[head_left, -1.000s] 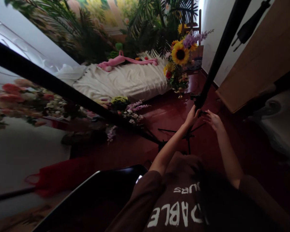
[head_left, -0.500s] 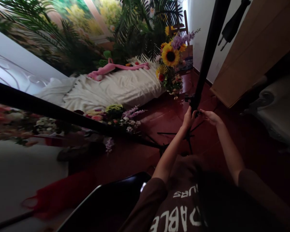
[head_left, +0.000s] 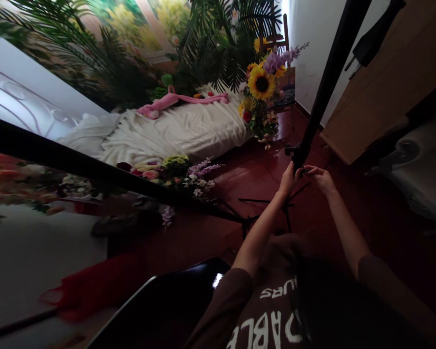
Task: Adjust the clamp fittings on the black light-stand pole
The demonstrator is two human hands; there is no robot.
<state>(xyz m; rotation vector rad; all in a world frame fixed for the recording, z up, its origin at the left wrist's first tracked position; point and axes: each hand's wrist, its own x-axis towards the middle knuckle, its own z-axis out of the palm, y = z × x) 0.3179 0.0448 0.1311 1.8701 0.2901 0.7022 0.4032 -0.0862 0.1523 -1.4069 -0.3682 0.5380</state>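
Observation:
A black stand pole (head_left: 327,82) slants up toward the top right, its thin legs spread on the floor. My left hand (head_left: 288,180) is wrapped round the pole just below a dark clamp (head_left: 292,150). On the pole's right side, my right hand (head_left: 320,178) has its thumb and fingertips pinched at a small dark knob (head_left: 303,171). The fingertips partly cover the knob, and its exact shape is too dark to make out.
Another black pole (head_left: 123,180) crosses the left side diagonally. Beyond are a bench with white cloth (head_left: 174,133), a pink plush toy (head_left: 167,101) and sunflowers (head_left: 261,85). A brown cardboard box (head_left: 370,106) leans at right. A dark shiny panel (head_left: 160,305) lies near my left arm.
The camera view has shifted slightly, so the pole's upper part and the cardboard box appear farther right. Both hands stay at the same part of the pole, with the right fingers closer on the knob.

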